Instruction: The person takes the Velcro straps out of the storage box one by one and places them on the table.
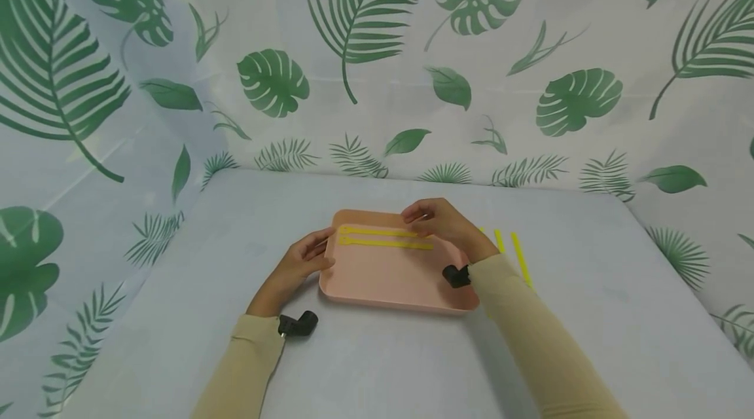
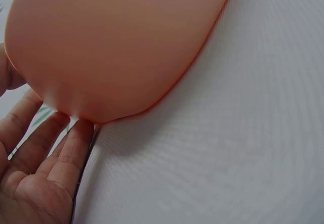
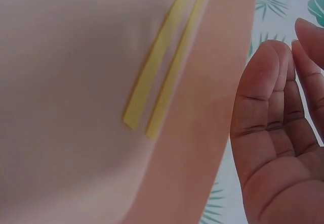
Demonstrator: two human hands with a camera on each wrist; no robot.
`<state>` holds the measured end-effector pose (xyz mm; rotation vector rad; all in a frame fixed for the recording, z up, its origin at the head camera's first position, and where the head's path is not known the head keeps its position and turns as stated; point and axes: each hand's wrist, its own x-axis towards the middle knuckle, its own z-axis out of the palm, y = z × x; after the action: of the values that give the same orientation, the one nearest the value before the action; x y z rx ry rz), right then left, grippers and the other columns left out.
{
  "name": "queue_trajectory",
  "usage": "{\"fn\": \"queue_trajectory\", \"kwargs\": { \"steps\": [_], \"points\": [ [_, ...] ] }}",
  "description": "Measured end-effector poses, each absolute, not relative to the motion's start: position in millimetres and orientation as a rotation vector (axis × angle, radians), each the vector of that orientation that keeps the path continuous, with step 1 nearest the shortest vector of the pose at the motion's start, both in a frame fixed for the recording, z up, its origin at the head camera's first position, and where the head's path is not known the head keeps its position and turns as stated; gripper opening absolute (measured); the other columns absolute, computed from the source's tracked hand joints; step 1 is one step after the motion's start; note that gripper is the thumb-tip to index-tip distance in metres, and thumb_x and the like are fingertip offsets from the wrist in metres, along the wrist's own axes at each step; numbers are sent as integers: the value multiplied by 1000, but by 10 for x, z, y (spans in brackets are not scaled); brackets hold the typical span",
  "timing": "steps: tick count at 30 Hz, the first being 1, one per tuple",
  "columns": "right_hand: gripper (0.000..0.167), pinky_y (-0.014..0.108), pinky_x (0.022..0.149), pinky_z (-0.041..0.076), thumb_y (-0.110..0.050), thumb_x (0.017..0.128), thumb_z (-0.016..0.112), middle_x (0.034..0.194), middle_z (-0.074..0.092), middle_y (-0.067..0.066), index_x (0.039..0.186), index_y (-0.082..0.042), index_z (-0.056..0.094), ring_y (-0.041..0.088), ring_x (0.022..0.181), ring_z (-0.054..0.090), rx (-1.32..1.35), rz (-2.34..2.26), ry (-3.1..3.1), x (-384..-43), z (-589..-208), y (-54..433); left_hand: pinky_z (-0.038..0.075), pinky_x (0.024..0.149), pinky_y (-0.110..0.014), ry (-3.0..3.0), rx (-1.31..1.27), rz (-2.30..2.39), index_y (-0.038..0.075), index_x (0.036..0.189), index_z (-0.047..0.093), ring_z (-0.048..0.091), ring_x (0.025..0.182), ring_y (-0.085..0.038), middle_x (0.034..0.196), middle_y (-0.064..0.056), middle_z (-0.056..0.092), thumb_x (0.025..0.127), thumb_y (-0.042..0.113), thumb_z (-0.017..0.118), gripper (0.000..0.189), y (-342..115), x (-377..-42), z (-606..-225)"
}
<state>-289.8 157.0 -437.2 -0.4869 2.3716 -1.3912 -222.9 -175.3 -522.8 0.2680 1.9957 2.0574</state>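
A shallow pink tray (image 1: pixel 389 278) with rounded corners lies on the table. Inside it, along the far side, are two flat yellow strips (image 1: pixel 385 243), side by side, each with a wider left end. At the tray's left side is my left hand (image 1: pixel 293 268); its fingertips (image 2: pixel 78 133) touch the outside of the wall, the fingers nearly straight. My right hand (image 1: pixel 450 226) is over the far right part of the tray, fingers loosely bent with nothing between them. The right wrist view shows that palm beside the tray's pink wall (image 3: pixel 197 113), with the strips (image 3: pixel 164 82) inside.
More yellow strips (image 1: pixel 521 258) lie on the table right of the tray, partly hidden by my right forearm. The pale tabletop (image 1: pixel 377 366) meets a leaf-patterned cloth (image 1: pixel 377 124) at the back and sides. A small black camera sits on each wrist.
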Motion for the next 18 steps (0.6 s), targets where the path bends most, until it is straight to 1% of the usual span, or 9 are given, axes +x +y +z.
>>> {"fn": "queue_trajectory", "kwargs": {
  "steps": [5, 7, 11, 13, 16, 18],
  "points": [
    [35, 37, 91, 63, 3, 100, 66, 125, 70, 29, 133, 15, 65, 15, 98, 69, -475, -1412, 2341, -2902, -4425, 1497, 48, 115, -25, 1995, 260, 2065, -3, 165, 38, 37, 158, -39, 169, -25, 38, 98, 0, 69, 74, -1753, -2242, -5238],
    [34, 35, 89, 62, 4, 99, 66, 125, 71, 28, 132, 14, 66, 14, 97, 68, -451, -1419, 2334, -2904, -4446, 1466, 48, 115, -25, 1993, 259, 2068, -3, 165, 38, 37, 158, -39, 169, -25, 38, 98, 0, 69, 74, -1751, -2248, -5241],
    [32, 27, 82, 59, 5, 98, 67, 126, 71, 27, 130, 12, 68, 13, 95, 67, -388, -1415, 2330, -2921, -4502, 1404, 47, 115, -26, 1993, 250, 2067, -3, 165, 38, 38, 157, -39, 169, -25, 39, 98, 0, 70, 74, -1746, -2243, -5232],
    [31, 25, 79, 58, 5, 98, 68, 126, 72, 26, 128, 11, 69, 13, 94, 67, -357, -1404, 2331, -2936, -4529, 1372, 46, 117, -27, 1992, 247, 2066, -2, 165, 38, 38, 157, -39, 169, -25, 39, 97, 0, 70, 74, -1747, -2235, -5224],
    [28, 24, 74, 57, 7, 98, 68, 118, 74, 22, 125, 13, 69, 13, 89, 66, -349, -1406, 2319, -2941, -4550, 1333, 45, 118, -27, 1991, 247, 2064, -2, 165, 38, 38, 157, -38, 169, -25, 39, 97, 0, 70, 75, -1751, -2229, -5218],
    [27, 24, 73, 57, 8, 97, 68, 114, 74, 20, 124, 14, 68, 12, 88, 66, -362, -1395, 2320, -2928, -4545, 1310, 46, 117, -27, 1991, 248, 2064, -2, 165, 38, 38, 157, -38, 169, -25, 40, 97, 0, 70, 75, -1753, -2224, -5211]
  ]
}}
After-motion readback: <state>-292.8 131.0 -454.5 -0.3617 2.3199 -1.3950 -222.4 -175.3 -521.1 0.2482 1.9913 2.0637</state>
